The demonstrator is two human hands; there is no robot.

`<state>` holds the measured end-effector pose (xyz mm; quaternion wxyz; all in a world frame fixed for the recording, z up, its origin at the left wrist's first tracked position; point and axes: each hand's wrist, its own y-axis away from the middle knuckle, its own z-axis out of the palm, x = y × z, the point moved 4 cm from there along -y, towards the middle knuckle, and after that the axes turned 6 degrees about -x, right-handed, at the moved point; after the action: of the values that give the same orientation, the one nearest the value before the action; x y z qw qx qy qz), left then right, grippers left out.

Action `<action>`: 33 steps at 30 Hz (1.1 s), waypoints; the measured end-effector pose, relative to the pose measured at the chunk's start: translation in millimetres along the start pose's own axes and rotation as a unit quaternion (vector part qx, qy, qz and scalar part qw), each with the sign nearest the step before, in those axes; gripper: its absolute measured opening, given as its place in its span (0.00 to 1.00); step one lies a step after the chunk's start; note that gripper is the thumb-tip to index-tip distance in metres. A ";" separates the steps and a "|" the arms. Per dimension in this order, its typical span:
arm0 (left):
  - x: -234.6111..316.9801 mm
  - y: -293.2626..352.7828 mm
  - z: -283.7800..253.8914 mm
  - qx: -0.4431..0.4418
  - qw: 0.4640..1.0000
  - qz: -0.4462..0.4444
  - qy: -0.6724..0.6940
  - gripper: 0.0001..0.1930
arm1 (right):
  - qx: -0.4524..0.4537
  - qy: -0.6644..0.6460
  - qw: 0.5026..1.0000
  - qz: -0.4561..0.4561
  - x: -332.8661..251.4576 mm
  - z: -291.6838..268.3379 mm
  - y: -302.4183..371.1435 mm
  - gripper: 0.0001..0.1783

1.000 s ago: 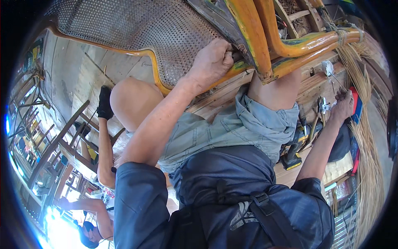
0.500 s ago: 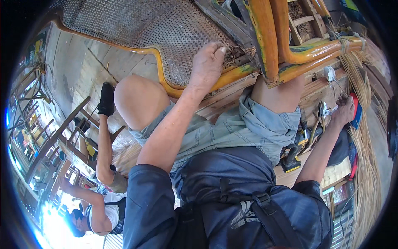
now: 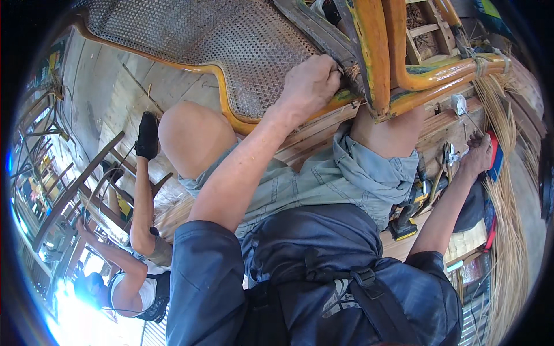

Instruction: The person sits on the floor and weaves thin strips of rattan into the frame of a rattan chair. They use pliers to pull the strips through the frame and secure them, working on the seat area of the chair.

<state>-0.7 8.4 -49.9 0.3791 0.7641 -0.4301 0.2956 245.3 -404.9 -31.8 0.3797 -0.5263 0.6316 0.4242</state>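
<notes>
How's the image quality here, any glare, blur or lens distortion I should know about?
Head view: strong fisheye, with the orange chair frame bowing and black corners at the rim; blown-out glare at lower left beside the other person; the left hand on the woven mesh seat is sharp, the right hand is smaller but clear.

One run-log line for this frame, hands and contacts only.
left hand: gripping orange chair frame at woven seat edge | right hand: on pliers by cane strands | co-worker: lower left

Left hand (image 3: 310, 83) raised and curled into a fist, arm bent, right hand (image 3: 476, 155) stretched far sideways, fingers curled
</notes>
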 end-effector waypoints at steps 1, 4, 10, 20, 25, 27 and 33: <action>-3.3 1.7 3.7 0.021 0.999 0.017 0.024 0.10 | 0.007 0.003 1.000 0.000 -0.5 0.9 1.4 0.12; -7.2 6.5 9.2 0.063 0.995 0.045 0.062 0.08 | 0.020 0.009 1.000 -0.003 -2.8 4.5 6.7 0.12; -2.9 9.6 5.9 0.095 0.995 0.007 -0.009 0.07 | 0.034 0.008 0.999 0.008 -12.3 4.5 11.4 0.12; -7.1 36.2 -14.8 0.197 0.974 -0.022 0.106 0.09 | 0.020 0.005 1.000 0.000 -4.3 8.1 11.5 0.13; 1.7 26.6 -10.9 0.065 0.985 -0.043 0.152 0.11 | 0.011 0.005 1.000 -0.008 -5.0 3.7 7.6 0.12; 3.6 16.5 -7.2 0.023 0.988 -0.059 0.142 0.13 | -0.003 0.007 1.000 -0.006 1.7 -1.4 2.3 0.12; -4.5 10.7 5.4 0.001 0.994 -0.043 0.098 0.10 | 0.019 0.080 0.996 -0.043 -29.7 13.8 12.5 0.11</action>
<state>-11.5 2.1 -52.8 0.4310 0.7495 -0.3575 0.3532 238.1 -380.7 -7.5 0.3556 -0.5778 0.6448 0.3522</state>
